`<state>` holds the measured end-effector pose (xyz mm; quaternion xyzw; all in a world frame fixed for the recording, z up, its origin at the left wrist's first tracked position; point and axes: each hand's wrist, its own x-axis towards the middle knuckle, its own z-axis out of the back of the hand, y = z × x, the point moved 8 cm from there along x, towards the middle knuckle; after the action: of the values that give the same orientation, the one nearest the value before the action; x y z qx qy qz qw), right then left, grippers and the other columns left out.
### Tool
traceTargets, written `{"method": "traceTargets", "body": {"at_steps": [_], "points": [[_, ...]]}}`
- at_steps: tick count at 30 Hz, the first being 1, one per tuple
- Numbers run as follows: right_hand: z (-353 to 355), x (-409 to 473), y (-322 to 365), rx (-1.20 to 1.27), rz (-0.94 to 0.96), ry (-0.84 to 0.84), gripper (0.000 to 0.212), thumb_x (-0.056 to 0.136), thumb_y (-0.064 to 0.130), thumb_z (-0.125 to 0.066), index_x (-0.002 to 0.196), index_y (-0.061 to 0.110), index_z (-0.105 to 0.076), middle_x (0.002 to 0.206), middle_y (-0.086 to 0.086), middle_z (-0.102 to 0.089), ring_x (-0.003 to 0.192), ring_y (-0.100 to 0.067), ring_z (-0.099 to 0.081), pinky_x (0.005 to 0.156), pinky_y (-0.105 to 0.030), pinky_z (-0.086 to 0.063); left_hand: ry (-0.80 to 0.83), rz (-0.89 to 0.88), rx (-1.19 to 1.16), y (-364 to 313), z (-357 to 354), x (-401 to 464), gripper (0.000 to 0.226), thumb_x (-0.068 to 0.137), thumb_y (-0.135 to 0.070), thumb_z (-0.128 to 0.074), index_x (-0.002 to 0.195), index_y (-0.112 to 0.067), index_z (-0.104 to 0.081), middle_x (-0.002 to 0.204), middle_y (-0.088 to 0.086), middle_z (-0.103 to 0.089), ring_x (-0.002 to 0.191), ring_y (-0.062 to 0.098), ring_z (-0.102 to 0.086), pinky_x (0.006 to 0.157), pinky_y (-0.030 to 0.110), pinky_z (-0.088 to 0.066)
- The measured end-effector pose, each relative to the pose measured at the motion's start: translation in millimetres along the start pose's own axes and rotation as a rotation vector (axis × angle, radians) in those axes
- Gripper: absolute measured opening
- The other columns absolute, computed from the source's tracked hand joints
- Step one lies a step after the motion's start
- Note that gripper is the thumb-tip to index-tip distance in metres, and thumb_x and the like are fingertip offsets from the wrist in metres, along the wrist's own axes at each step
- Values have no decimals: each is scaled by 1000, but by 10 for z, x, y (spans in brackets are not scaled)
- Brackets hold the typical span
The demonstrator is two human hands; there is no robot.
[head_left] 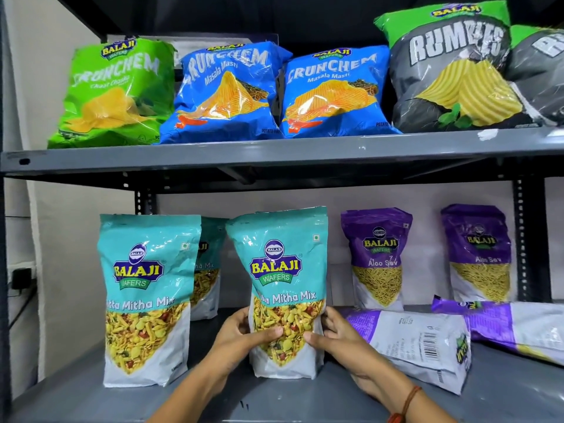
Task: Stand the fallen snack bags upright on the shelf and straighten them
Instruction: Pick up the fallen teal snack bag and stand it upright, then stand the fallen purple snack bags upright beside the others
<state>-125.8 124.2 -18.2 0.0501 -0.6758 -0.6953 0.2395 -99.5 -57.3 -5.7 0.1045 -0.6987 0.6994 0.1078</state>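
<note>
A teal Khatta Mitha Mix bag (pixel 282 270) stands upright at the middle of the lower shelf (pixel 305 398). My left hand (pixel 241 337) grips its left side and my right hand (pixel 338 337) grips its right side, thumbs across the front. A second teal bag (pixel 146 294) stands to the left, with a third (pixel 207 270) behind it. Two purple Aloo Sev bags (pixel 377 257) (pixel 477 254) stand at the back right. In front of them a purple bag (pixel 418 343) lies fallen, back side up, and another fallen purple bag (pixel 518 325) lies at the far right.
The upper shelf (pixel 274 154) carries a green Crunchem bag (pixel 116 93), two blue Crunchem bags (pixel 222 93) (pixel 332 93) and grey-green Rumbles bags (pixel 451 68), all leaning back. Perforated shelf posts (pixel 525 239) stand at the right and back left. A wall socket (pixel 21 279) is at the left.
</note>
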Motion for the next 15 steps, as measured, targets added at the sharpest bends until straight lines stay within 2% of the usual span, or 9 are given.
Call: {"method": "traceTargets", "body": {"at_steps": [2, 4, 6, 7, 9, 10, 12, 14, 15], "points": [[-18, -50, 37, -1, -8, -3, 62, 73, 14, -81, 124, 30, -49, 136, -2, -58, 121, -12, -58, 95, -22, -50, -132, -27, 111, -77, 13, -65, 111, 28, -49, -96, 128, -19, -57, 130, 8, -66, 113, 17, -66, 94, 36, -54], [5, -119, 171, -10, 24, -50, 86, 67, 21, -84, 139, 26, -38, 144, 4, -48, 131, -11, -48, 105, -24, -42, -425, -147, 336, -318, 29, -229, 115, 46, -60, -87, 145, -31, -35, 153, 0, -35, 137, 20, -41, 111, 49, -38], [132, -209, 459, -60, 125, -151, 93, 73, 21, -83, 148, 25, -28, 145, 10, -37, 137, -8, -33, 115, -29, -30, -674, -403, 438, -703, -134, -505, 101, 58, -64, -74, 144, -38, -28, 144, -17, -29, 142, 19, -30, 114, 52, -30], [242, -253, 647, -82, 191, -200, 87, 78, 19, -79, 148, 25, -29, 143, 10, -36, 137, -7, -31, 117, -30, -27, -710, -512, 412, -867, -295, -631, 93, 62, -62, -71, 141, -38, -30, 136, -22, -30, 140, 19, -32, 114, 50, -30], [540, -321, 1031, -159, 298, -269, 71, 83, 18, -74, 144, 24, -37, 139, 9, -41, 133, -8, -36, 113, -29, -30, -657, -645, 309, -1062, -718, -767, 76, 67, -49, -72, 134, -37, -37, 128, -21, -36, 134, 13, -39, 111, 36, -34], [732, -336, 1188, -241, 327, -306, 64, 84, 20, -73, 140, 25, -43, 137, 7, -47, 129, -8, -43, 111, -29, -34, -610, -644, 253, -1080, -924, -772, 69, 69, -41, -74, 129, -41, -40, 125, -18, -39, 129, 6, -41, 108, 24, -35], [1142, -292, 1337, -416, 302, -326, 48, 86, 24, -70, 131, 23, -53, 128, -1, -58, 117, -11, -54, 104, -31, -44, -513, -450, 51, -841, -1265, -616, 68, 67, -32, -79, 124, -42, -43, 126, -18, -43, 122, -1, -45, 100, 13, -37], [1537, -241, 1229, -564, 135, -261, 38, 87, 28, -68, 123, 17, -59, 120, -7, -63, 103, -12, -57, 98, -36, -48, -333, -49, -255, -333, -1646, -397, 91, 49, -31, -85, 130, -26, -46, 132, -4, -50, 122, 13, -52, 103, 27, -41], [1700, -210, 1095, -643, 31, -206, 39, 86, 35, -66, 120, 16, -60, 118, -3, -63, 103, -10, -55, 100, -34, -46, -267, 107, -373, -132, -1781, -371, 103, 36, -33, -84, 132, -15, -48, 128, 4, -56, 117, 20, -56, 101, 34, -44]]}}
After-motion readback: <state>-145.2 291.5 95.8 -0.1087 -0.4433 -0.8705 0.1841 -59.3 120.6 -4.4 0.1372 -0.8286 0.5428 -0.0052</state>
